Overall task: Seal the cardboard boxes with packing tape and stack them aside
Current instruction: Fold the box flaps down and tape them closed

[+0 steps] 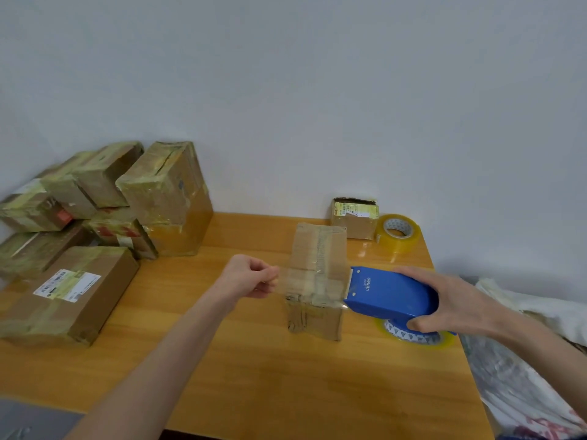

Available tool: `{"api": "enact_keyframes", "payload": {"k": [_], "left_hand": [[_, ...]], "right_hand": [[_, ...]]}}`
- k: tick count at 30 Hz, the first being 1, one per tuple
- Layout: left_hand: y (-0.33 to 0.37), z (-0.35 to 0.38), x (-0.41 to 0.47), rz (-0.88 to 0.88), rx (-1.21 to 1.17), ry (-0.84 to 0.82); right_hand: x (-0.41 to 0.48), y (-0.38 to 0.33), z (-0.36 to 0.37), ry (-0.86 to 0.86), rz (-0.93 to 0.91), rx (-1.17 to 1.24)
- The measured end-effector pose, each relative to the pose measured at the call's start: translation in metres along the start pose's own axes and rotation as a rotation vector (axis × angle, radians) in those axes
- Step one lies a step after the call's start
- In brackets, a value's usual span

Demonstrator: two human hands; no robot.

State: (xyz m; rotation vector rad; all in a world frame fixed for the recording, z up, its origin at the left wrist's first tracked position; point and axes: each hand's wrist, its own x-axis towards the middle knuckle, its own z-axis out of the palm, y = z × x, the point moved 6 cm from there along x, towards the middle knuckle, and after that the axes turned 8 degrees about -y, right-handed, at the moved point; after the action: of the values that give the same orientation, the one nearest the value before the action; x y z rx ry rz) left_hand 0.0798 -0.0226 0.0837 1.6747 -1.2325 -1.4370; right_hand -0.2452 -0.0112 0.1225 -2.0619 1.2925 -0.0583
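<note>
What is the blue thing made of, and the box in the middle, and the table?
The blue tape dispenser looks like hard plastic: smooth, evenly coloured, slightly glossy. The box in the middle looks like brown cardboard, matte, creased and scuffed, under shiny clear tape. The table seems wood or wood-look laminate: grain lines with a glossy sheen; I cannot tell which.

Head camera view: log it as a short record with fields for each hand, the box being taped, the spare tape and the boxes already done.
box being taped: middle of the wooden table, clear tape stretched across its top
left hand: pinches the tape's free end
right hand: grips the blue tape dispenser at the box's right edge
spare tape roll: back right, beside a small box
taped boxes: piled at the table's left end
</note>
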Motion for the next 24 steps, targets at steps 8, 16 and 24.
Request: {"api": "enact_keyframes", "payload": {"k": [8,16,24], "left_hand": [[-0.018,0.004,0.005,-0.036,-0.001,0.021],[-0.035,-0.005,0.012,-0.003,0.040,0.142],[-0.062,0.003,0.026,-0.032,0.035,0.196]], "right_hand": [[-0.006,0.016,0.004,-0.052,0.018,0.031],[0.003,0.031,0.007,-0.077,0.086,-0.055],[0.026,0.050,0.027,-0.065,0.133,-0.113]]}}
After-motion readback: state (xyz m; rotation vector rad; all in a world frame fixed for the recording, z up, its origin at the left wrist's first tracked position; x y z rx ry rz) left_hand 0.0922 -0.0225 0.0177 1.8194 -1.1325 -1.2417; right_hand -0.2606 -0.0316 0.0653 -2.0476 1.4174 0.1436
